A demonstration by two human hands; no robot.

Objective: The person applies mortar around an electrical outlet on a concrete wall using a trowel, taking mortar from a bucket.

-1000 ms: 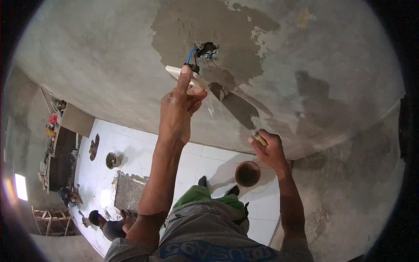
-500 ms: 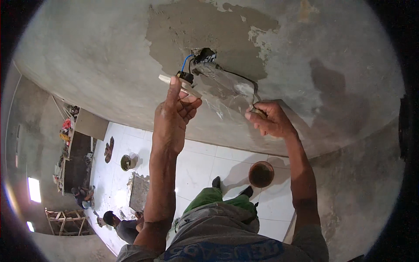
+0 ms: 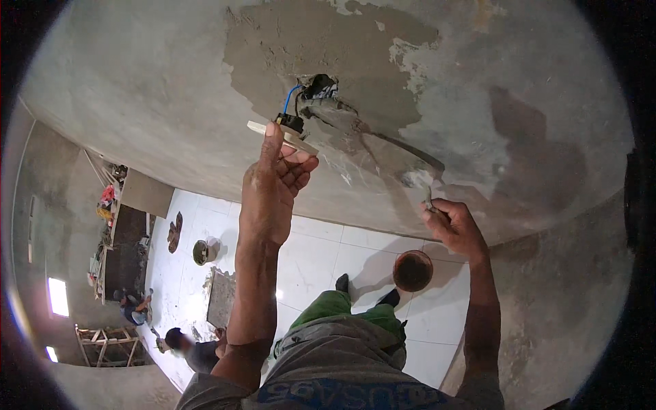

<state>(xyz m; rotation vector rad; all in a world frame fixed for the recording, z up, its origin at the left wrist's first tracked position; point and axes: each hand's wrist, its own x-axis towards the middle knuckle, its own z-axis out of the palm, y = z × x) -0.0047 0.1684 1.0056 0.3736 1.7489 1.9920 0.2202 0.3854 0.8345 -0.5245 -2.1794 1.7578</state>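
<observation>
My left hand [image 3: 277,188] grips a white electrical wall fitting with a black back [image 3: 290,123] by its faceplate, away from the wall. A blue wire [image 3: 287,99] and a dark one run from its back into a ragged hole [image 3: 320,87] in the wall. Whether it is a socket or a switch cannot be seen. On the right, my right hand [image 3: 454,225] is closed around the handle of a plastering trowel [image 3: 415,178]. Its blade lies close to the wall, right of and below the hole. Damp, darker plaster [image 3: 369,65] surrounds the hole.
Near my feet, a round bucket [image 3: 413,270] stands on the white tiled floor [image 3: 311,256]. A smaller bucket [image 3: 201,252] and a grey mortar board [image 3: 221,298] lie further left. Two people [image 3: 198,352] crouch at lower left, near a wooden frame [image 3: 109,346].
My right hand has moved the trowel right and slightly down, away from the hole. My left hand keeps the wall fitting in nearly the same place.
</observation>
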